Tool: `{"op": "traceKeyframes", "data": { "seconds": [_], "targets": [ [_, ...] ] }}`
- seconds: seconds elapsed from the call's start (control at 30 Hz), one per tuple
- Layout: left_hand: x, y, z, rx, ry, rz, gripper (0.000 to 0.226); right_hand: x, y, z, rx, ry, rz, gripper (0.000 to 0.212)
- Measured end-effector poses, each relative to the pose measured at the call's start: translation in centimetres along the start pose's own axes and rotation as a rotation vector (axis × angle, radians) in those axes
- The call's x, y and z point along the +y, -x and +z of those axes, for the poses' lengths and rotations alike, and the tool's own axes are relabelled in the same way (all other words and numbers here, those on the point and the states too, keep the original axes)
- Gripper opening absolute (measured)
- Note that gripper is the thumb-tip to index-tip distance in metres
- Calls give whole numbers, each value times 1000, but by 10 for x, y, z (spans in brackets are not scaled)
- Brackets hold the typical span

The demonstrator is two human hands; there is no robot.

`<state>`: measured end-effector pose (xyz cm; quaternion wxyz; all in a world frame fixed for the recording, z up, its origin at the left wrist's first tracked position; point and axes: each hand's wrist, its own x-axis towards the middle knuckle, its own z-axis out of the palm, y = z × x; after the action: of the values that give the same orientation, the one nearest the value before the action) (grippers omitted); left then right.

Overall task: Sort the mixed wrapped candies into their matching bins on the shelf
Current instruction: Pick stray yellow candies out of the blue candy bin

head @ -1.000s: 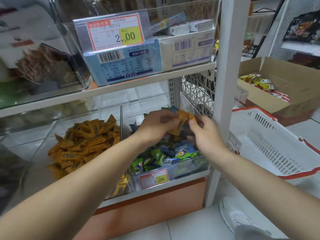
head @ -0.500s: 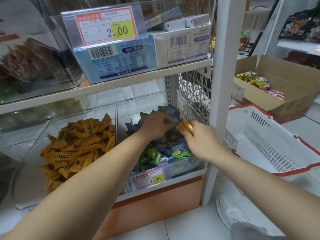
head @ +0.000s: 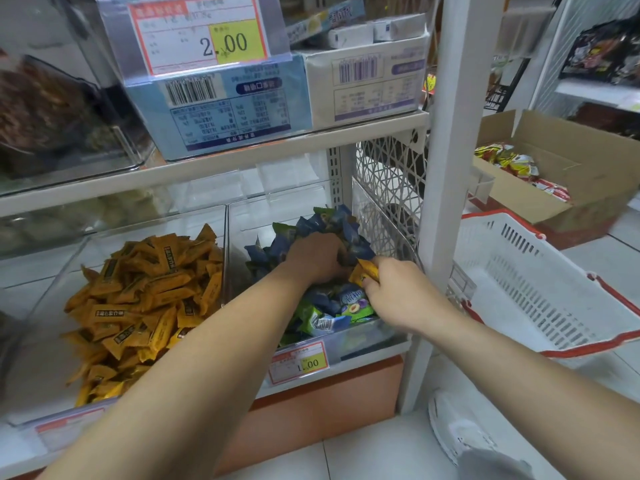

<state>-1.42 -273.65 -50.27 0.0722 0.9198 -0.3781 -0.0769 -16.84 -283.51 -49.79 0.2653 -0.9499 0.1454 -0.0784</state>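
Observation:
Two clear bins sit side by side on the low shelf. The left bin point(head: 45, 285) holds a heap of orange wrapped candies point(head: 145, 299). The right bin point(head: 367, 341) holds blue and green wrapped candies point(head: 329, 310). My left hand point(head: 313, 258) is down in the right bin, fingers curled into the blue and green pile; what it grips is hidden. My right hand point(head: 398, 289) is just beside it over the same bin and holds a few orange candies point(head: 363, 271) in its fingers.
A white upright post point(head: 450, 168) stands right of the bins. A white shopping basket with red handles point(head: 540, 292) sits on the floor to the right, a cardboard box of snacks point(head: 568, 174) behind it. An upper shelf point(head: 242, 157) carries boxes close above.
Both hands dropped from above the right bin down into it. My left hand let go of the orange candies and dug into the blue and green pile; my right hand kept them.

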Motion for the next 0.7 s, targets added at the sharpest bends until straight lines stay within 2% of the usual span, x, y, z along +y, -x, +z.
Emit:
{"op": "traceKeyframes", "data": {
  "seconds": [0.1, 0.2, 0.4, 0.47, 0.57, 0.63, 0.7],
  "targets": [
    [-1, 5, -12, 28, 40, 0, 22, 1, -1, 0, 16, -27, 1, 16],
    [-6, 17, -27, 62, 90, 6, 12, 2, -2, 1, 26, -40, 10, 14],
    [-18, 62, -51, 213, 379, -9, 14, 0, 2, 0, 121, -247, -1, 11],
    [-20, 81, -56, 261, 561, -53, 18, -4, 5, -3, 175, -362, -19, 15],
    [-20, 113, -57, 281, 969, -111, 24, -15, 11, -10, 213, -511, -61, 14],
    [-17, 130, -58, 281, 1238, -152, 17, -31, 16, -11, 179, -615, -80, 13],
    [-11, 144, -59, 289, 1410, -204, 14, -51, 21, -9, 91, -796, -54, 11]
  ]
}}
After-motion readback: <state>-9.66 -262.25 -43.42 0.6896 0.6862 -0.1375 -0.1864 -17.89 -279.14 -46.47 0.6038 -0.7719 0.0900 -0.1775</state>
